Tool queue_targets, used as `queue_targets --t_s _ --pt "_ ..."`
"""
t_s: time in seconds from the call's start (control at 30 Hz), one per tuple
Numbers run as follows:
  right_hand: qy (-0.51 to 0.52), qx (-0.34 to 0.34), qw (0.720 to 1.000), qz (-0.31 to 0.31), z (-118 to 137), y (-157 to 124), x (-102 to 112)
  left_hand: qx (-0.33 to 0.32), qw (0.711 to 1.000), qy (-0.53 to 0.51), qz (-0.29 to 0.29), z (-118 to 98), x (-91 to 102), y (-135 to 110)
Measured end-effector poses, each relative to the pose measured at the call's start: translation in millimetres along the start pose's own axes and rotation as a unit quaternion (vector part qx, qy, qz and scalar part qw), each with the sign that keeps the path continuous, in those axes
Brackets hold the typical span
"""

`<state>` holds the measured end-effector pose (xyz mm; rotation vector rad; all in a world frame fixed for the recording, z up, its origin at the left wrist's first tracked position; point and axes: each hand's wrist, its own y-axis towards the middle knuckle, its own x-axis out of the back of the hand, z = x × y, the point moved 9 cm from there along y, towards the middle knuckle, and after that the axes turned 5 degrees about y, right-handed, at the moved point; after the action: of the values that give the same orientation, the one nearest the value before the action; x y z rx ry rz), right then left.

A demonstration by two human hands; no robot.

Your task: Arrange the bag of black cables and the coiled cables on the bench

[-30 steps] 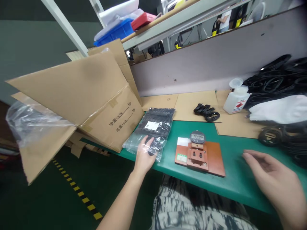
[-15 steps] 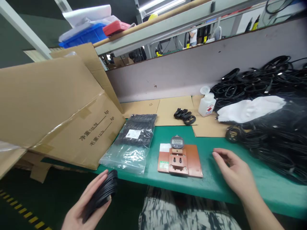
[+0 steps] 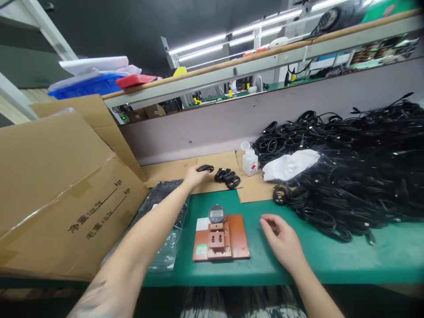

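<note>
Stretched across the bench, my left hand [image 3: 195, 176] grips a coiled black cable [image 3: 205, 168] above the cardboard sheet, just left of a small row of coiled cables [image 3: 227, 177]. My right hand [image 3: 281, 238] rests on the green mat with fingers curved and apart, holding nothing. To its left sits a copper-coloured fixture [image 3: 218, 240] with a round digital gauge [image 3: 217, 213] whose display seems to read zero. My left forearm partly covers a clear plastic bag [image 3: 165, 254] of black cables.
A large cardboard box [image 3: 76, 190] fills the left side. A white bottle [image 3: 250, 162] with its cap open stands at the back. Beside it, a big heap of black cables [image 3: 357, 176] covers the right, with a white cloth-like item [image 3: 291, 164] on top.
My left hand has moved from low beside the bench's front edge up and forward to the cardboard, carrying the coiled cable. The view has turned right; my right hand stays in much the same pose.
</note>
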<state>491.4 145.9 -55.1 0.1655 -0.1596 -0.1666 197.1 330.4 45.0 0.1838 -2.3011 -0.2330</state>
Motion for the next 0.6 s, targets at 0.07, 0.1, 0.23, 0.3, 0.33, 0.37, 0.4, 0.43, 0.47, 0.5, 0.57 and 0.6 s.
queue_targets --t_s 0.07,0.1,0.23,0.3,0.33,0.37,0.4,0.43,0.47,0.5,0.57,0.6 --pt "0.002 -0.005 1.000 -0.004 -1 1 1 0.007 1.000 0.019 0.001 6 -18.6 15" --pt "0.002 -0.007 1.000 -0.005 -1 1 1 0.010 0.999 0.032 0.003 10 -26.0 18" --pt "0.006 -0.002 1.000 0.006 3 2 -1 0.025 0.995 0.087 0.044 28 -46.2 13" --pt "0.005 0.010 1.000 0.015 7 2 -4 0.028 0.991 0.104 0.079 34 -51.7 8" --pt "0.002 0.016 1.000 0.022 8 2 -5 0.027 0.989 0.110 0.095 36 -53.9 6" --pt "0.000 0.021 0.999 0.028 10 2 -7 0.024 0.987 0.116 0.108 36 -55.9 4" --pt "-0.002 0.025 0.999 0.035 11 3 -9 0.022 0.985 0.121 0.119 35 -57.8 2" --pt "-0.004 0.028 0.999 0.041 11 3 -11 0.021 0.983 0.127 0.127 34 -59.6 0" --pt "-0.006 0.029 0.999 0.045 12 3 -12 0.020 0.982 0.133 0.133 33 -61.3 -2" --pt "-0.008 0.029 0.998 0.047 11 2 -12 0.020 0.981 0.139 0.135 32 -62.5 -5" --pt "-0.012 0.027 0.998 0.048 11 2 -13 0.023 0.980 0.149 0.130 28 -62.3 -9" --pt "-0.014 0.025 0.999 0.046 10 2 -12 0.024 0.980 0.155 0.124 25 -60.7 -10"
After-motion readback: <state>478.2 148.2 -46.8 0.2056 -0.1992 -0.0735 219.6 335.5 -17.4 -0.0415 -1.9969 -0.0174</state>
